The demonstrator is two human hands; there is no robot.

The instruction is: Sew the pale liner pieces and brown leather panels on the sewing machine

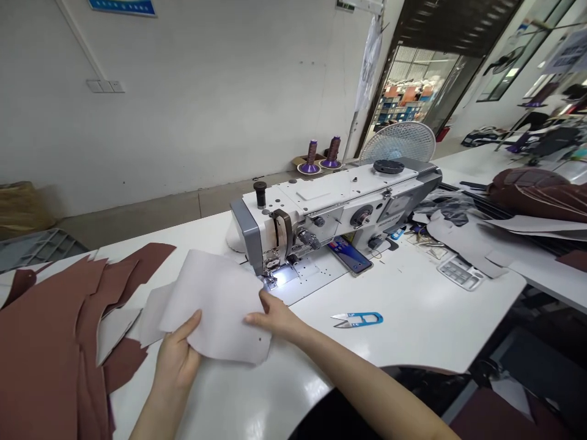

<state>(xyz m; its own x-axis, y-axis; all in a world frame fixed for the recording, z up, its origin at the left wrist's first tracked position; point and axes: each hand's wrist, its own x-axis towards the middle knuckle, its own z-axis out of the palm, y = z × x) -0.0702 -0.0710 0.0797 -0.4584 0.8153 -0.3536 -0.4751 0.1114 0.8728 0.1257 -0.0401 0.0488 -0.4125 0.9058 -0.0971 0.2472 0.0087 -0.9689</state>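
A pale, curved piece of sheet material is held between my two hands in front of the sewing machine. My left hand pinches its lower left edge, thumb on top. At its right edge my right hand grips it, with the thumb on the upper face and the other fingers partly hidden. The upper right edge of the piece reaches close to the lit needle area; I cannot tell whether it lies under the presser foot. A second pale piece shows behind its left side.
Brown cut pieces lie stacked at the left. Blue-handled thread snips rest on the white table, right of my hands. A phone lies by the machine. Thread cones and a fan stand behind it.
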